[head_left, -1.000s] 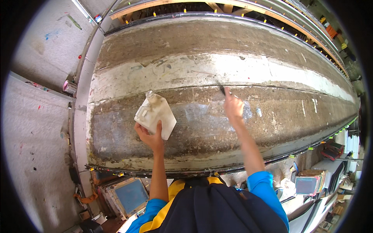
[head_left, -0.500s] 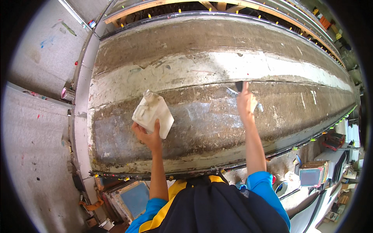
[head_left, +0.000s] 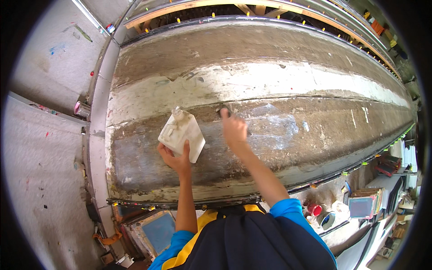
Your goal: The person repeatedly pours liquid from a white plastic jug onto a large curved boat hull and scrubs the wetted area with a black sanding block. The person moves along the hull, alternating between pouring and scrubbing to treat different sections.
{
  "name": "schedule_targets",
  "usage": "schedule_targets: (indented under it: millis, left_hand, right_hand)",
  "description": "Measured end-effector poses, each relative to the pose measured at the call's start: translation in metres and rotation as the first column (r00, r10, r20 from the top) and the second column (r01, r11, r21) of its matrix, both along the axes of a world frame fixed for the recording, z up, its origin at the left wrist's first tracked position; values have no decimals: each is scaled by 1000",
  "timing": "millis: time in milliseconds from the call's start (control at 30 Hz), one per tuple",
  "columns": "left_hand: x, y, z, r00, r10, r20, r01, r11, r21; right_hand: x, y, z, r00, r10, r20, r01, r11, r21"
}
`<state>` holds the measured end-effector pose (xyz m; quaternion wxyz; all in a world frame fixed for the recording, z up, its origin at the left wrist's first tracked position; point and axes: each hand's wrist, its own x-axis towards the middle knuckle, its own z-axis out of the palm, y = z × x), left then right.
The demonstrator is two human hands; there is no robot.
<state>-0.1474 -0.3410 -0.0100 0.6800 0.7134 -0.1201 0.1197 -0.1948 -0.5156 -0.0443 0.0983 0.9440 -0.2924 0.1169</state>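
Observation:
My left hand (head_left: pixel 178 161) is closed round the lower side of a white plastic jug (head_left: pixel 183 134), its capped neck tilted toward the far side of the table. The jug is over the near brown band of a long, worn table (head_left: pixel 153 171). To its right, my right hand (head_left: pixel 235 131) is wrapped round a scraper whose dark blade (head_left: pixel 223 110) shows past the fingers at the table surface. The hand is slightly blurred and hides the handle. Right of this hand spreads a whitish, wet-looking smear (head_left: pixel 276 126) on the brown surface.
Small yellow clips (head_left: pixel 151 208) line the table's edges. A paint-stained wall or ledge (head_left: pixel 96 117) stands at the left, with a pinkish tin (head_left: pixel 82 109) by it. Below the near edge are framed screens (head_left: pixel 159 231) and a red pot (head_left: pixel 314 209). Another table with wooden beams (head_left: pixel 198 8) stands beyond.
My right hand with the scraper has swept left and slightly nearer, from the white band's edge toward the jug. My left hand still holds the jug in nearly the same place.

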Motion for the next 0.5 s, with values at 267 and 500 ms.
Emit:
schedule_targets:
  millis: [267,500]
  left_hand:
    - [6,18,0,999,-20,-37,18,998,-52]
    - [8,35,-8,999,-42,-16,41,997,-66]
  right_hand:
    - [-74,-127,18,924,-381,24,365,901,235]
    - [-7,-15,-27,983,-143,-114,147,989,26]
